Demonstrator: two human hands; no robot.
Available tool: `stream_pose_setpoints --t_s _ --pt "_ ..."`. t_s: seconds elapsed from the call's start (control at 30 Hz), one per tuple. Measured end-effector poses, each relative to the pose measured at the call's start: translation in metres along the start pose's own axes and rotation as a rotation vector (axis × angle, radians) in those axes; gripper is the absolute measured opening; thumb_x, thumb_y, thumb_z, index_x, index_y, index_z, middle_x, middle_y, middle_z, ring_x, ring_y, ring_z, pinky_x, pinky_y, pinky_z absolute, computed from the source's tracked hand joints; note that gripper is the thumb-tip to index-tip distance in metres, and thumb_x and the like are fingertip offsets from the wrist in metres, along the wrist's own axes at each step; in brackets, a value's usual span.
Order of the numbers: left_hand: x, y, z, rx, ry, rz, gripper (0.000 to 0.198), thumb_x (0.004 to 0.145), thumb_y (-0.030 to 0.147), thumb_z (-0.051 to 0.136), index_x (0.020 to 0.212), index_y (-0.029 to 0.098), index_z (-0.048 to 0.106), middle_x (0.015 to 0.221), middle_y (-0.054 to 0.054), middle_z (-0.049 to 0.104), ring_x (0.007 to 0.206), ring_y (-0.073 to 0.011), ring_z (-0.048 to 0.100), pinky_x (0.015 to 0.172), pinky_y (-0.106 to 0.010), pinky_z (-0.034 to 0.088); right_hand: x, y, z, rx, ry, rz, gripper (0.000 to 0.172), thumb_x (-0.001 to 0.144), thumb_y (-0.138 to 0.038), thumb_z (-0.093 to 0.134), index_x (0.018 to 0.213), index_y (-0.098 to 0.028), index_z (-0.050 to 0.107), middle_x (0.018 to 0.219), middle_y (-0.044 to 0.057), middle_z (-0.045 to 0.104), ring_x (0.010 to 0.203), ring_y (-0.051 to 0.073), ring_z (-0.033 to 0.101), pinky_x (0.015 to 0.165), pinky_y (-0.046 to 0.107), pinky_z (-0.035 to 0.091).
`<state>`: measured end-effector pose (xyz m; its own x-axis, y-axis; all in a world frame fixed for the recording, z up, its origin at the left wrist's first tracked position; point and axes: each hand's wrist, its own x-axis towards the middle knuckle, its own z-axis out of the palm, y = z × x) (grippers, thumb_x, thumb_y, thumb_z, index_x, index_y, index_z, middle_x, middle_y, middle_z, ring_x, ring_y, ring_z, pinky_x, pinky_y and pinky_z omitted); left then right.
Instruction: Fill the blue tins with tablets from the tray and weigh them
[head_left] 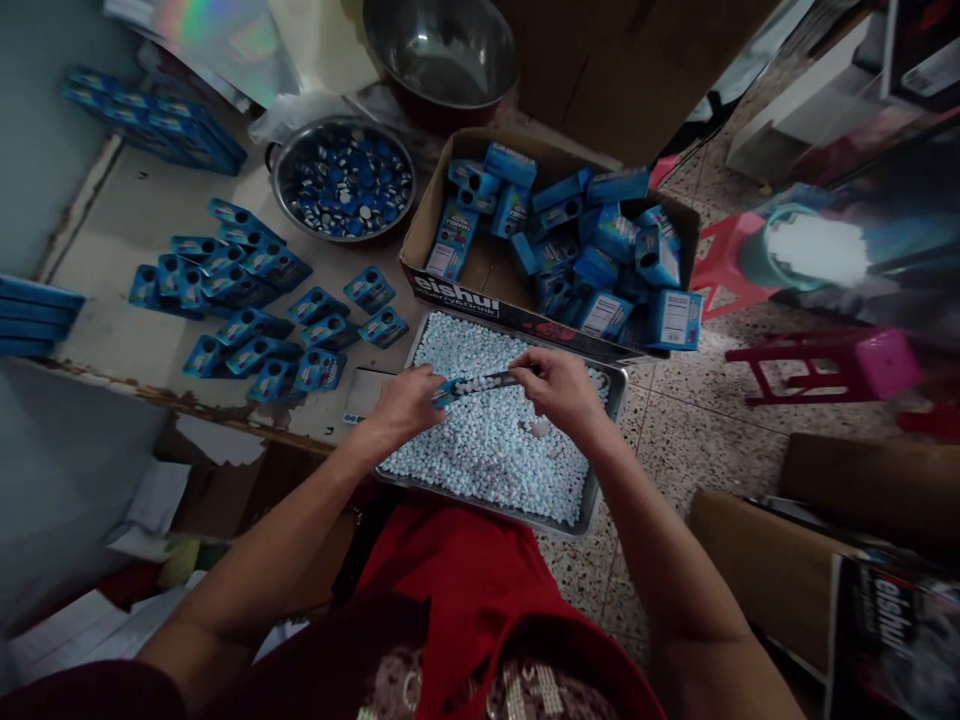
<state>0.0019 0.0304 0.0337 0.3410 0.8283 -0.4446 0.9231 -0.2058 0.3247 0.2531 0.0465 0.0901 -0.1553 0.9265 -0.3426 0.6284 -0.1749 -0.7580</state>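
Note:
My left hand [409, 405] is closed around a small blue box [444, 393] above a metal tray [619, 385]. Between the fingers of my right hand [559, 392] is a narrow dark scoop [491, 381]. White pellets lie along it, and its far end meets the blue box; whether it goes inside I cannot tell. Small round pale-blue and white pellets [487, 460] fill the tray beneath both hands. A whitish piece [534, 428] lies on the pellets below my right hand.
A cardboard carton [450, 293] of jumbled blue boxes stands behind the tray. On the table [142, 365], more blue boxes with round holes [247, 260] stand at left. A metal bowl [341, 237] holds blue and silver discs. Pink stools [885, 365] are at right.

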Motion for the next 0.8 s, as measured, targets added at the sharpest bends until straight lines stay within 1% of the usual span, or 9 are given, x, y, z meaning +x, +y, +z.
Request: stream_pose_setpoints --t_s 0.2,0.3,0.37,0.43,0.53,0.6,0.67,0.73,0.8 --pt "-0.005 0.007 0.003 -0.036 0.069 0.017 0.021 0.076 0.026 0.071 0.096 0.02 0.073 0.101 -0.009 0.067 0.092 -0.0248 0.065 0.076 -0.031 0.049 -0.018 -0.029 0.006 -0.3 0.062 -0.165 0.016 0.088 -0.017 0.06 0.09 -0.018 0.075 0.072 0.003 0.069 0.066 0.016 0.058 0.064 0.027 0.036" --pt "-0.006 -0.005 0.021 -0.173 0.174 0.019 0.033 0.075 0.025 0.071 0.108 0.023 0.074 0.103 -0.008 0.068 0.095 -0.0246 0.065 0.077 -0.031 0.05 -0.035 -0.02 0.002 -0.223 0.099 -0.195 0.018 0.092 -0.021 0.058 0.097 -0.019 0.075 0.074 0.003 0.069 0.066 0.015 0.059 0.065 0.027 0.039" --pt "-0.006 -0.017 0.038 -0.355 0.258 -0.001 0.043 0.075 0.025 0.072 0.117 0.024 0.073 0.102 -0.006 0.068 0.097 -0.0227 0.066 0.082 -0.03 0.052 -0.044 0.006 -0.004 -0.042 0.162 -0.089 0.02 0.094 -0.03 0.06 0.101 -0.02 0.075 0.07 0.001 0.067 0.06 0.014 0.057 0.06 0.026 0.04" --pt "-0.007 -0.028 0.053 -0.521 0.312 -0.027 0.045 0.075 0.027 0.073 0.12 0.023 0.073 0.098 -0.004 0.066 0.094 -0.0201 0.066 0.086 -0.029 0.053 -0.051 0.048 -0.009 0.182 0.225 0.109 0.028 0.091 -0.043 0.065 0.101 -0.018 0.074 0.06 -0.002 0.059 0.048 0.012 0.05 0.05 0.024 0.037" --pt "-0.02 -0.041 0.056 -0.593 0.376 -0.072 0.046 0.074 0.027 0.075 0.12 0.023 0.074 0.099 -0.002 0.066 0.093 -0.0188 0.066 0.088 -0.029 0.053 -0.067 0.122 -0.013 0.376 0.33 0.378 0.042 0.078 -0.054 0.076 0.095 -0.015 0.073 0.054 -0.004 0.052 0.044 0.01 0.043 0.042 0.022 0.031" --pt "-0.038 -0.054 0.045 -0.547 0.43 -0.131 0.046 0.073 0.026 0.074 0.119 0.024 0.075 0.101 -0.002 0.067 0.093 -0.0185 0.066 0.089 -0.028 0.053 -0.085 0.167 -0.015 0.383 0.382 0.473 0.048 0.069 -0.055 0.082 0.092 -0.014 0.075 0.052 -0.003 0.051 0.044 0.011 0.043 0.04 0.022 0.032" --pt "-0.066 -0.077 0.028 -0.462 0.493 -0.238 0.046 0.073 0.028 0.074 0.118 0.024 0.075 0.103 -0.002 0.068 0.093 -0.0191 0.066 0.088 -0.028 0.053 -0.105 0.205 -0.019 0.371 0.402 0.535 0.049 0.061 -0.055 0.086 0.087 -0.015 0.076 0.054 0.0 0.056 0.045 0.012 0.047 0.039 0.023 0.036" --pt "-0.103 -0.114 0.008 -0.367 0.584 -0.411 0.045 0.073 0.034 0.074 0.116 0.023 0.074 0.105 -0.004 0.069 0.095 -0.0208 0.066 0.088 -0.029 0.053 -0.122 0.233 -0.024 0.412 0.41 0.581 0.048 0.051 -0.051 0.09 0.085 -0.018 0.078 0.065 0.004 0.066 0.051 0.016 0.057 0.043 0.025 0.046" --pt "-0.145 -0.165 -0.013 -0.257 0.703 -0.628 0.043 0.074 0.042 0.072 0.111 0.019 0.073 0.105 -0.005 0.07 0.097 -0.0228 0.064 0.089 -0.032 0.052 -0.132 0.248 -0.025 0.438 0.39 0.637 0.047 0.043 -0.047 0.091 0.08 -0.021 0.08 0.071 0.006 0.07 0.055 0.02 0.063 0.045 0.028 0.052"
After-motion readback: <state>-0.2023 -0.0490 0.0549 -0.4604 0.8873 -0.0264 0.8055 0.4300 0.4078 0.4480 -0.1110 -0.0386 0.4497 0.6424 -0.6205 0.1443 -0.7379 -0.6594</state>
